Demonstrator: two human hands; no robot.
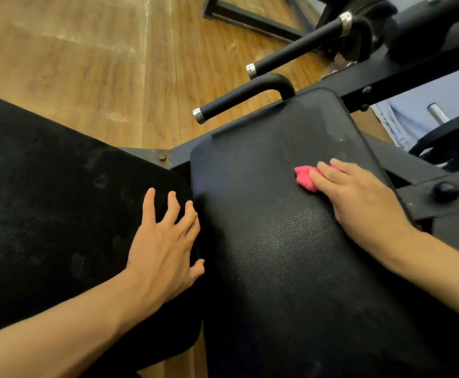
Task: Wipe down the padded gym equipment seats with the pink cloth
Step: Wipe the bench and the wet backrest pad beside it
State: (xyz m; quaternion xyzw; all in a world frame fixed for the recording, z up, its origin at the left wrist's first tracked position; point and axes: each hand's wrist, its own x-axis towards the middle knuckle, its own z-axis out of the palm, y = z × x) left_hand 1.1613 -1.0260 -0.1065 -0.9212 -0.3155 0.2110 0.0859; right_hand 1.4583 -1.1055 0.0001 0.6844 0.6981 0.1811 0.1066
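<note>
black padded seat [277,241], pink cloth [304,179] under right hand [359,197]

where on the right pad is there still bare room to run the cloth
Bare: the near half of the right pad, between left hand and right hand, and the far corner by the curved handle. Crowded: around the pink cloth.

We see a pad [291,255] of black pebbled leatherette with a dull sheen, a soft pink cloth [304,179], matt black handles [239,100] with chrome caps, and a worn wood-grain floor [86,64].
</note>
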